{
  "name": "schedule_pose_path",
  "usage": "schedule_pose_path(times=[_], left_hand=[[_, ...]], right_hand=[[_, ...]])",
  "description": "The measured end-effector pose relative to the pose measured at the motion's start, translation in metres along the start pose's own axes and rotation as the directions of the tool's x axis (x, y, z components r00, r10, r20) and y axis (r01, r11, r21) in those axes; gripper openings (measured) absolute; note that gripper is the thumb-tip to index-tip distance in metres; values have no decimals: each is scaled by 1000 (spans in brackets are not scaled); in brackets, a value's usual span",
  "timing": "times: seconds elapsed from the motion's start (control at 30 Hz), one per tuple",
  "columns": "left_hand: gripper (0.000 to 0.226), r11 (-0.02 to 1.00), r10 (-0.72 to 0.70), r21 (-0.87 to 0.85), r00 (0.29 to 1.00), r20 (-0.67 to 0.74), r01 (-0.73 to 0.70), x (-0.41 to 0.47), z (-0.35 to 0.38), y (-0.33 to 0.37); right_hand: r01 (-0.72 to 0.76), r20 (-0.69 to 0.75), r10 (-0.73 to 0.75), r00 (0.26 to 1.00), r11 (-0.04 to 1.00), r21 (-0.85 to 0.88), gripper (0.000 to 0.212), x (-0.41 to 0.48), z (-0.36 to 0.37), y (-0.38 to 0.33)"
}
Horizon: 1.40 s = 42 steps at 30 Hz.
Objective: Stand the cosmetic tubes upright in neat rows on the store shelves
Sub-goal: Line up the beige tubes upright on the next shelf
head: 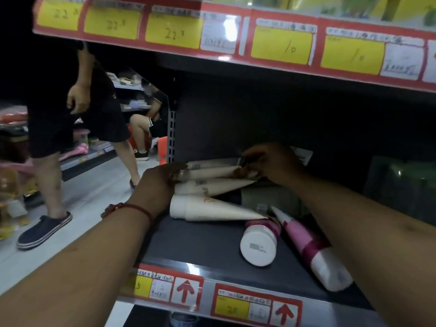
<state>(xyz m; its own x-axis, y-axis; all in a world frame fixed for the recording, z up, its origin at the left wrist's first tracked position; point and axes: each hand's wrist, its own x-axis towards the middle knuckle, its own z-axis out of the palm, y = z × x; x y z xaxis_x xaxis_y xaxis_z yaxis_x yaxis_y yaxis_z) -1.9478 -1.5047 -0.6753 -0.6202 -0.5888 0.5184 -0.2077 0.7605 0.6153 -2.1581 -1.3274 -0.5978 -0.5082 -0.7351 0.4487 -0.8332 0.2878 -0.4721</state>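
Several white cosmetic tubes lie on their sides on the dark shelf, caps to the left, stacked front to back. The nearest white tube lies free. My left hand grips the cap ends of the white tubes behind it. My right hand pinches the flat tail end of one of those rear tubes. Two pink-and-white tubes lie toppled at the front: one points its cap at me, the other slants under my right forearm.
The shelf's front rail carries red and yellow price tags. The upper shelf edge hangs low overhead. Dark green packages stand at the right. A person walks in the aisle at the left; another sits beyond.
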Motion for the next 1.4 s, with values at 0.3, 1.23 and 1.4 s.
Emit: schedule_pose_path(times=[0.3,1.23,1.4], left_hand=[[46,998,-52,28,999,2,52,4,1,-1],[30,999,11,37,999,33,-12,0,-8,1],[36,996,-65,-52,998,6,65,0,-9,-17]], right_hand=[[91,82,-79,993,983,-162,32,33,10,4],[-187,5,197,980,923,336,34,64,28,-92],[-258,-74,311,947,880,398,38,63,25,-88]])
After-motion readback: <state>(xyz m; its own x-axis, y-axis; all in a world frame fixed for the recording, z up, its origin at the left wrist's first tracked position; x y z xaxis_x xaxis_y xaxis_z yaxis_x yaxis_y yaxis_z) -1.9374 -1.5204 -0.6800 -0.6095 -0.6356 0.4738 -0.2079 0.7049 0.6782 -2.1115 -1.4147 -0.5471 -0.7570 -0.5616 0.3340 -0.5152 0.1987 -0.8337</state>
